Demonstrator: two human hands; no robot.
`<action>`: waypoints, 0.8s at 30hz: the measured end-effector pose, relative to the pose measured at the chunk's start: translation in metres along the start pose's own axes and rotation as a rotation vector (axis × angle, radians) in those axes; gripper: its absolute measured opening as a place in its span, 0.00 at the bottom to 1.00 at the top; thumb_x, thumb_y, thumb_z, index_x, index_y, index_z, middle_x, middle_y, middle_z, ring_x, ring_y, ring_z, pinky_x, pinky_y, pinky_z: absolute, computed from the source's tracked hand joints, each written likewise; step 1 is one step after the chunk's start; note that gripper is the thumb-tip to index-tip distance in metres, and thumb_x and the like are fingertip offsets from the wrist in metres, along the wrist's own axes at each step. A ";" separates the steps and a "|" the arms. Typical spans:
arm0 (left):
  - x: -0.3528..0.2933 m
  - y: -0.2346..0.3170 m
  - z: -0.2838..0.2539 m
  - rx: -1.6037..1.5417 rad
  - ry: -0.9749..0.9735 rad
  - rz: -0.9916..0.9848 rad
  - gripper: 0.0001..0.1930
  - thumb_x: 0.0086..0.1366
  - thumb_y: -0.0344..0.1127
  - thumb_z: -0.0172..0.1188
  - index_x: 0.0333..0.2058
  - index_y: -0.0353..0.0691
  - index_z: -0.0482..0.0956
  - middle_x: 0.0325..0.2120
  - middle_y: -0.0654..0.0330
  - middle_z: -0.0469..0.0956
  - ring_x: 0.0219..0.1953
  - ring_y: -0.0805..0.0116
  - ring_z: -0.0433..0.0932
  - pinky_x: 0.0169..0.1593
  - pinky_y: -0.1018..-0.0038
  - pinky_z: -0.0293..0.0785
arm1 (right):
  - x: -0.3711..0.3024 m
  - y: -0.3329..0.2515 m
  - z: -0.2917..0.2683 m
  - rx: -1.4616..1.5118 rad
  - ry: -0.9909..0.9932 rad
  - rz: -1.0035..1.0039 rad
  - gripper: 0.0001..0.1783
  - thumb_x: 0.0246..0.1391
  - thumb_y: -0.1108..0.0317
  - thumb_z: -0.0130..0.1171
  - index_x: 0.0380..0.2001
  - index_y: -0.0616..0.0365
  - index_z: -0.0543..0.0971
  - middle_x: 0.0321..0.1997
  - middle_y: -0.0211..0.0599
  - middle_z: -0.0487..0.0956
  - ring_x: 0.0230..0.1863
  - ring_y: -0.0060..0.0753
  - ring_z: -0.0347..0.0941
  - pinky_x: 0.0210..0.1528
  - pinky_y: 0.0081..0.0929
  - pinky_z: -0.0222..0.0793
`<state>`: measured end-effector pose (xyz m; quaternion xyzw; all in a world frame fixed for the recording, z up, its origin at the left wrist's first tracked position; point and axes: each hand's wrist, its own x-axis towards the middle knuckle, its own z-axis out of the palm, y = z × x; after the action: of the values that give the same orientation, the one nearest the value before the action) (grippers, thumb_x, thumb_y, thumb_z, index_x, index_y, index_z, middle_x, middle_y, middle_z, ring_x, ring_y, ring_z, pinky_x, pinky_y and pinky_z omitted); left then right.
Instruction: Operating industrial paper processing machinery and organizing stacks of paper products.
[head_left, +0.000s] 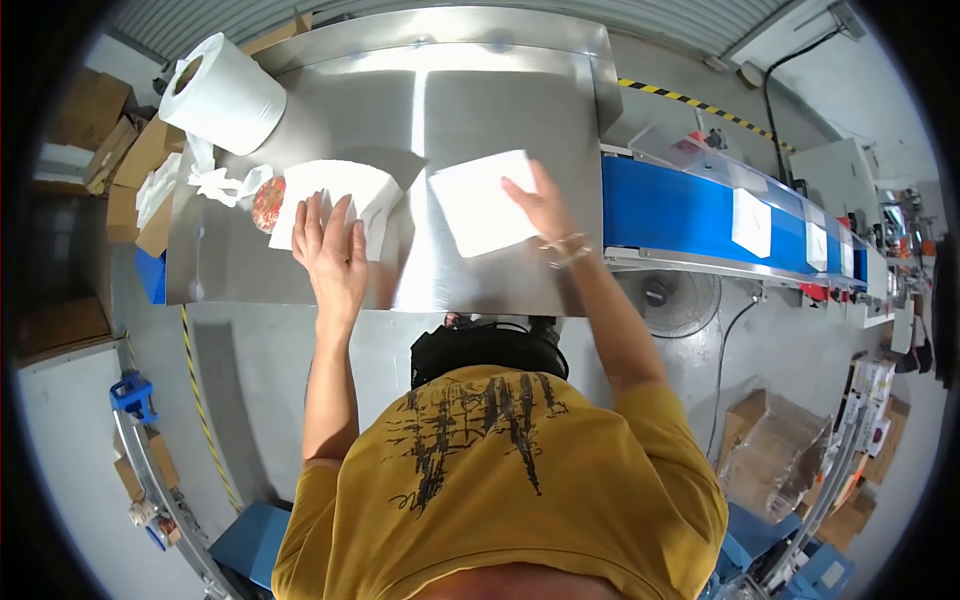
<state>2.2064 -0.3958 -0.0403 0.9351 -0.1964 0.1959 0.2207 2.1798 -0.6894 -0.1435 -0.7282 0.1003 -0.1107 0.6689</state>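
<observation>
My right hand (543, 208) grips a flat white square piece (482, 203) by its right edge, thumb on top, above the steel table (340, 110). Whether it is a sheet or a thin packet, I cannot tell. My left hand (332, 245) lies with fingers spread on a pile of similar white pieces (345, 178), which fans out toward the right. A round, red-patterned thing (268, 204) pokes out at the pile's left side, partly covered. Its kind does not show.
A large white roll (222, 95) stands at the table's far left, crumpled white scraps (222, 185) below it. Along the right runs a blue conveyor belt (665, 205) carrying several white square pieces (751, 223). Cardboard boxes (150, 165) crowd the left; a fan (680, 300) sits beneath the conveyor.
</observation>
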 end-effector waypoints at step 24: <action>0.006 -0.004 -0.006 -0.033 0.034 0.050 0.26 0.56 0.40 0.65 0.54 0.47 0.73 0.62 0.46 0.57 0.66 0.44 0.49 0.65 0.48 0.44 | 0.020 -0.053 0.067 -0.479 -0.456 -0.530 0.22 0.53 0.60 0.62 0.47 0.62 0.72 0.60 0.37 0.67 0.60 0.37 0.63 0.55 0.32 0.66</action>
<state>2.2116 -0.3912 -0.0338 0.9226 -0.2192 0.2141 0.2343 2.2181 -0.6274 -0.0960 -0.8696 -0.2180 -0.0883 0.4342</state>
